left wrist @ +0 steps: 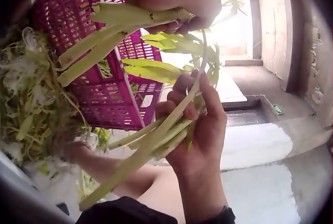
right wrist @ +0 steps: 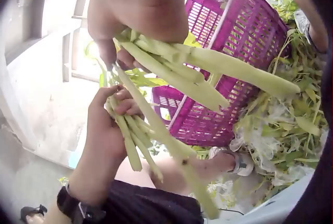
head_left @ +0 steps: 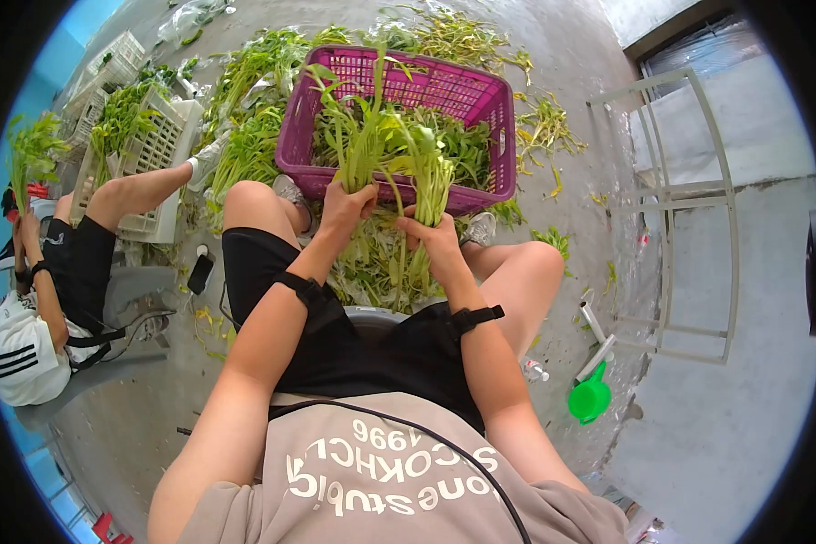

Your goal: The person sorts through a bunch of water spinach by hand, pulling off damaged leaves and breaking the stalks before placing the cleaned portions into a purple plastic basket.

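Observation:
My left hand grips a leafy bunch of water spinach upright before the basket. A second bunch is in my right hand, beside the left. Between the hands runs a single long stalk, pinched by the right fingertips. The left wrist view shows thick cut stems jutting from the left hand, and the right hand curled round thinner stems. From the right wrist, the left hand also appears closed round several stems. Directly behind both bunches stands a purple basket holding more greens.
Loose greens cover the floor left of the basket, and trimmings lie between my legs. Another person sits at the left near white crates. A phone lies on the floor; a green scoop and metal rack are at right.

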`<action>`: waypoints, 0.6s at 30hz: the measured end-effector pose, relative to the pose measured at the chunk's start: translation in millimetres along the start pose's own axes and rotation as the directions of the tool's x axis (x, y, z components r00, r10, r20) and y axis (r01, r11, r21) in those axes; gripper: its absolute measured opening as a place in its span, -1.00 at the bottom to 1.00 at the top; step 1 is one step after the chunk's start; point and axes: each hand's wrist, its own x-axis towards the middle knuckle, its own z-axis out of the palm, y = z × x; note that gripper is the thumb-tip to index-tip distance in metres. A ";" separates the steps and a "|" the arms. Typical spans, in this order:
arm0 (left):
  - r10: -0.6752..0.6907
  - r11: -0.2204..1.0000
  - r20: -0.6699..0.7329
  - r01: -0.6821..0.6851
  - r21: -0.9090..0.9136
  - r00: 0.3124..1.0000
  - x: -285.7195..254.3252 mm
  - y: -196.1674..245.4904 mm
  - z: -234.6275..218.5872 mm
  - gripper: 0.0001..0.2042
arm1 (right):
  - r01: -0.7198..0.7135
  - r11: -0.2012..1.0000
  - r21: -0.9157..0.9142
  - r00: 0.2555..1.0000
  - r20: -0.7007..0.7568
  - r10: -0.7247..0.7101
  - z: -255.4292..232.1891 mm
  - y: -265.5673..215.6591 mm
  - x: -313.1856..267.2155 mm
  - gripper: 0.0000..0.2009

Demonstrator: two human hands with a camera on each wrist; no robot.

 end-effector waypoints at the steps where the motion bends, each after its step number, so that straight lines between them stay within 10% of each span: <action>1: -0.004 1.000 -0.015 0.004 -0.027 1.000 0.2 -0.1 -0.5 -0.86 | 0.002 1.000 0.003 1.000 -0.006 -0.002 -3.1 -1.5 1.1 -0.79; 8: -0.171 0.985 -0.001 0.171 -0.019 0.985 -1.2 -0.2 1.0 -0.76 | 0.065 0.880 0.470 0.983 -0.184 0.026 -32.5 2.7 15.6 -0.75; 18: -0.105 0.993 0.230 0.089 0.082 0.967 -15.2 -6.2 16.9 -0.83 | 0.022 0.953 0.302 0.985 -0.169 0.031 -20.5 2.2 12.0 -0.75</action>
